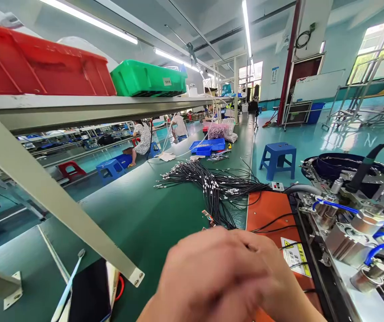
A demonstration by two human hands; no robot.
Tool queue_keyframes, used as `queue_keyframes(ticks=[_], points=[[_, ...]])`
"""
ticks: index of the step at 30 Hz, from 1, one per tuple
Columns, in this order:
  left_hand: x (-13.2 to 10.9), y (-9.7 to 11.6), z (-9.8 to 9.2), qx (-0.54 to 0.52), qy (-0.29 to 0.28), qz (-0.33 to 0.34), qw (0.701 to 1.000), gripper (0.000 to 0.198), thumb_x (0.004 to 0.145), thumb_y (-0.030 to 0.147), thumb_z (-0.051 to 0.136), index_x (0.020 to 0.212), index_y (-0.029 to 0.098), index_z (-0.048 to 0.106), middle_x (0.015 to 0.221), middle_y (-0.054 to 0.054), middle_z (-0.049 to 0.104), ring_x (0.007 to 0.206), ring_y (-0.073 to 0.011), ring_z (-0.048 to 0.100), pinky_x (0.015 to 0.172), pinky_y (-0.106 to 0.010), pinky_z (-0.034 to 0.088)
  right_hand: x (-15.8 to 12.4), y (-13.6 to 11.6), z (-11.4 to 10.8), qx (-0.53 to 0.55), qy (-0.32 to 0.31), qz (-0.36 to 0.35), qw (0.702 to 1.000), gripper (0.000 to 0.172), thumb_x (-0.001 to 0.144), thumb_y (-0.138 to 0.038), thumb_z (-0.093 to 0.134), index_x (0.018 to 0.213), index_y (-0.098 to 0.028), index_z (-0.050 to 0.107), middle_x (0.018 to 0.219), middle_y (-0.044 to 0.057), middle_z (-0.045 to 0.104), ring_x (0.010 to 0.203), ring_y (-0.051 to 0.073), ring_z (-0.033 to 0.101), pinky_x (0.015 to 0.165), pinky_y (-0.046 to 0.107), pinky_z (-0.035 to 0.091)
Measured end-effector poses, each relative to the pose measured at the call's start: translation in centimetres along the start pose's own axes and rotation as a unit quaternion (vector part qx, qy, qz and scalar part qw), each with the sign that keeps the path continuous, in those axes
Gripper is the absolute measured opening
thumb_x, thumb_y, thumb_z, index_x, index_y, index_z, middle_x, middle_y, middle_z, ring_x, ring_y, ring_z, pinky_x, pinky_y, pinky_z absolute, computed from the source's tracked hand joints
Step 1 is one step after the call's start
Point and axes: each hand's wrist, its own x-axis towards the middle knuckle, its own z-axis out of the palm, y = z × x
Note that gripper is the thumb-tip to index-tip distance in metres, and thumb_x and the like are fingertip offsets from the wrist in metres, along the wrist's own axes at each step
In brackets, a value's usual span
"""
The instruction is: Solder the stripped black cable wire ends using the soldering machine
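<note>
My left hand (192, 273) and my right hand (265, 273) are pressed together at the bottom middle, both closed and slightly blurred. Whatever lies between their fingers is hidden. Just beyond my knuckles, a small orange and white piece (208, 216) shows; whether it is held or lies on the bench cannot be made out. A large bundle of thin black cables (212, 183) with white ends spreads over the green bench (128, 214) ahead. Some black cables run from the orange panel (268, 208) toward my right hand.
A machine with metal cylinders (352, 241) and blue tubes stands at the right. At the left, a slanted shelf leg (61, 192) meets the bench beside a phone (91, 290) and toothbrush (67, 286). Blue trays (208, 145) lie farther off; red (40, 62) and green (148, 78) bins sit overhead.
</note>
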Motion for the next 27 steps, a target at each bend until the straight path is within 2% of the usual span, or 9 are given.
queue_keyframes(ticks=[2, 5, 7, 11, 18, 23, 27], points=[[0.5, -1.1, -0.7, -0.028, 0.039, -0.041, 0.998, 0.014, 0.09, 0.019, 0.066, 0.096, 0.026, 0.075, 0.079, -0.001, 0.07, 0.072, -0.0142, 0.065, 0.067, -0.025, 0.053, -0.1, 0.2, -0.2, 0.019, -0.022, 0.02, 0.999, 0.035, 0.095, -0.043, 0.047, 0.072, -0.023, 0.064, 0.067, -0.001, 0.063, 0.065, 0.017, 0.057, 0.058, 0.026, 0.044], [0.7, -2.3, -1.5, -0.096, 0.051, -0.134, 0.985, 0.015, 0.097, 0.023, 0.056, 0.1, 0.024, 0.071, 0.076, 0.0, 0.067, 0.071, -0.0113, 0.062, 0.067, -0.022, 0.052, -0.1, 0.5, -0.6, 0.017, -0.021, 0.034, 0.999, 0.036, 0.098, -0.046, 0.045, 0.077, -0.024, 0.064, 0.069, -0.002, 0.061, 0.064, 0.015, 0.054, 0.059, 0.024, 0.04], [0.7, -2.7, -1.6, -0.123, 0.058, -0.164, 0.977, 0.013, 0.098, 0.026, 0.055, 0.102, 0.023, 0.067, 0.077, 0.001, 0.065, 0.072, -0.0104, 0.061, 0.068, -0.021, 0.051, -0.2, 0.6, -0.7, 0.007, -0.023, 0.037, 0.999, 0.036, 0.098, -0.047, 0.045, 0.08, -0.024, 0.064, 0.068, -0.003, 0.06, 0.063, 0.014, 0.053, 0.058, 0.024, 0.039], [0.6, -2.8, -1.5, -0.112, 0.073, -0.169, 0.977, 0.012, 0.098, 0.029, 0.056, 0.094, 0.02, 0.062, 0.08, 0.001, 0.062, 0.073, -0.0095, 0.059, 0.068, -0.02, 0.048, -0.2, 1.0, -0.7, -0.003, -0.021, 0.04, 0.999, 0.037, 0.098, -0.049, 0.045, 0.08, -0.022, 0.063, 0.066, -0.003, 0.059, 0.061, 0.013, 0.053, 0.057, 0.022, 0.039], [0.9, -3.7, -1.6, -0.069, 0.071, -0.171, 0.98, 0.022, 0.097, 0.039, 0.055, 0.087, 0.02, 0.06, 0.07, 0.002, 0.057, 0.064, -0.0102, 0.051, 0.06, -0.022, 0.043, -0.6, 0.9, -0.6, -0.023, -0.02, 0.037, 0.999, 0.038, 0.099, -0.049, 0.044, 0.081, -0.022, 0.064, 0.066, -0.001, 0.061, 0.061, 0.015, 0.056, 0.055, 0.023, 0.041], [0.9, -3.8, -1.7, 0.001, 0.089, -0.217, 0.972, 0.035, 0.096, 0.05, 0.053, 0.078, 0.019, 0.053, 0.063, 0.005, 0.047, 0.056, -0.0081, 0.037, 0.051, -0.021, 0.03, -0.7, 0.9, -0.5, -0.029, -0.004, 0.015, 0.999, 0.037, 0.098, -0.048, 0.047, 0.076, -0.022, 0.062, 0.064, -0.002, 0.061, 0.06, 0.014, 0.056, 0.055, 0.021, 0.042], [1.1, -3.6, -1.5, -0.015, 0.09, -0.251, 0.964, 0.04, 0.095, 0.053, 0.052, 0.074, 0.019, 0.048, 0.057, 0.006, 0.043, 0.052, -0.0074, 0.032, 0.048, -0.02, 0.027, -0.7, 1.1, -0.5, -0.04, -0.017, 0.018, 0.999, 0.035, 0.098, -0.048, 0.047, 0.08, -0.023, 0.065, 0.065, -0.002, 0.062, 0.06, 0.014, 0.057, 0.055, 0.021, 0.044]])
